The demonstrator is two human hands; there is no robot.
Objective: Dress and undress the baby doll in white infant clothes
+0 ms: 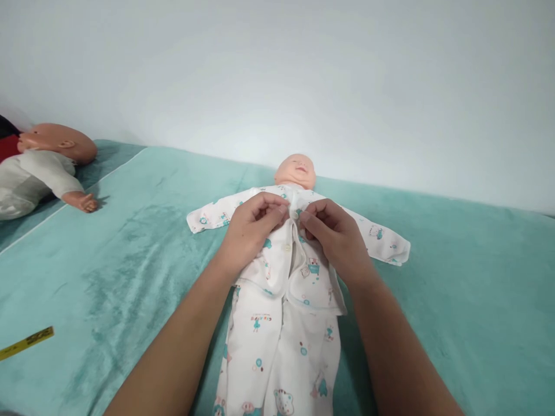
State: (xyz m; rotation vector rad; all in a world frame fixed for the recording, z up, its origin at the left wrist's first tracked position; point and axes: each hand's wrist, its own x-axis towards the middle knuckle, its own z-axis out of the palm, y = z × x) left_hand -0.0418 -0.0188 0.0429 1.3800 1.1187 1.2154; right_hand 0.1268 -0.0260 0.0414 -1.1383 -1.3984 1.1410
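A baby doll (pixel 296 171) lies on its back, dressed in a white printed jacket (pixel 313 267) and matching trousers (pixel 264 352). My left hand (pixel 255 225) pinches the jacket's front edge at the chest, on the left side of the opening. Opposite it, my right hand (pixel 332 234) pinches the other front edge, its thumb and forefinger close together. A small pale button (pixel 293 214) shows between my fingertips. Below it the two front flaps hang apart, with another button (pixel 287 248) on the left flap. Both sleeves stretch out sideways, and no doll hands show at the cuffs.
A second doll (pixel 52 167) in white clothing lies at the far left, beside something red (pixel 8 148). A yellow strip with dark markings (pixel 26 342) lies at the lower left. The teal cloth (pixel 143 277) covers the surface up to a pale wall (pixel 277 75).
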